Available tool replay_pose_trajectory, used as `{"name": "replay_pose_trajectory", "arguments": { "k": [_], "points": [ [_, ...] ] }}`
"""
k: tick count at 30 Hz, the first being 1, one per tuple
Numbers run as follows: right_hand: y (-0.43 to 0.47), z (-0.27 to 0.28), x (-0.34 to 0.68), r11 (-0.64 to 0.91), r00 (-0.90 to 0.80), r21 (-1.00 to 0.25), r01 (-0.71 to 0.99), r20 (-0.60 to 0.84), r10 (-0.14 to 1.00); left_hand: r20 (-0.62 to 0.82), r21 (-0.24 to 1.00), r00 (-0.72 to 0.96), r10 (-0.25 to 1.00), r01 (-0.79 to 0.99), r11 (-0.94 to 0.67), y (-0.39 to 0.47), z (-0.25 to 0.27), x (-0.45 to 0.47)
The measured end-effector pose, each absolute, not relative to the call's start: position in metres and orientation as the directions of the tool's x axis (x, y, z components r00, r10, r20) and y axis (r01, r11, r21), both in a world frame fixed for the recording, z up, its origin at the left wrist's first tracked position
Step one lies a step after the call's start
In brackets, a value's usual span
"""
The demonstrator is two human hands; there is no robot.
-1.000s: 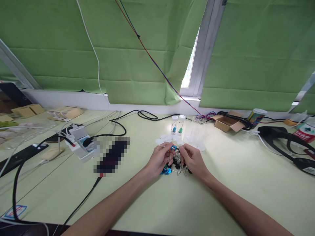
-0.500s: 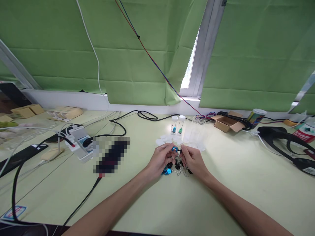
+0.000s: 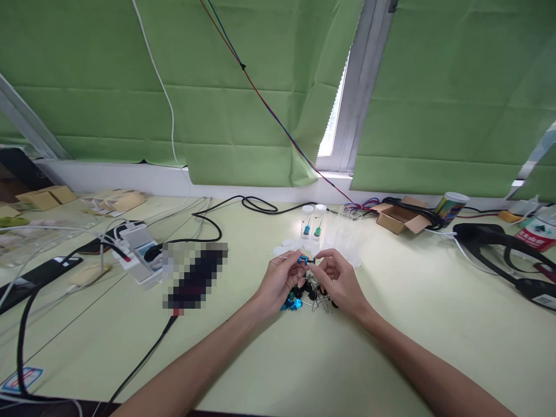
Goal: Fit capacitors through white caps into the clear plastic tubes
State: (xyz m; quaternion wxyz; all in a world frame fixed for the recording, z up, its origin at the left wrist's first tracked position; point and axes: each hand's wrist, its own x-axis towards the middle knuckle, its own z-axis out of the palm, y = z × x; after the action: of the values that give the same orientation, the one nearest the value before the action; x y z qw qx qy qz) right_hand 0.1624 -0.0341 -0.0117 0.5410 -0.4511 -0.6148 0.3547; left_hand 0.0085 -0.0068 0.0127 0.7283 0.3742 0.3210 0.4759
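Left hand [image 3: 278, 279]: pinching blue-black part [image 3: 303, 260] | right hand [image 3: 341, 281]: grip unclear | part: between both hands

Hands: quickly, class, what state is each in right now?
Left hand: closed, holding the blue part.
Right hand: half-curled by its black end; whether it grips cannot be told.

The left hand [image 3: 280, 279] holds one blue piece [image 3: 303, 260]. Beyond that hand stand two capped vials [image 3: 306, 222] and, farther right, one open box [image 3: 400, 219].
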Motion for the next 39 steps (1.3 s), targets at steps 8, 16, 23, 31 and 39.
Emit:
{"name": "replay_pose_trajectory", "arguments": {
  "k": [8,16,23,31,39],
  "points": [
    [-0.033,-0.016,0.162,0.379,-0.056,-0.911,0.164,0.375,0.925,-0.064,0.875,0.355,0.933,-0.429,0.223,-0.008,0.010,0.008],
    [-0.032,-0.013,0.162,0.355,-0.061,-0.919,0.172,0.349,0.935,-0.042,0.912,0.364,0.931,-0.367,0.184,-0.007,0.007,0.008],
    [-0.033,-0.015,0.161,0.351,-0.051,-0.923,0.158,0.347,0.936,-0.019,0.925,0.408,0.913,-0.339,0.171,-0.008,0.005,0.008],
    [-0.027,-0.023,0.162,0.353,-0.019,-0.913,0.202,0.357,0.934,-0.019,0.929,0.467,0.884,-0.318,0.188,-0.009,0.008,0.008],
    [-0.029,-0.025,0.161,0.275,0.026,-0.936,0.221,0.288,0.957,-0.052,0.911,0.480,0.876,-0.336,0.239,-0.011,0.007,0.010]
  ]
}}
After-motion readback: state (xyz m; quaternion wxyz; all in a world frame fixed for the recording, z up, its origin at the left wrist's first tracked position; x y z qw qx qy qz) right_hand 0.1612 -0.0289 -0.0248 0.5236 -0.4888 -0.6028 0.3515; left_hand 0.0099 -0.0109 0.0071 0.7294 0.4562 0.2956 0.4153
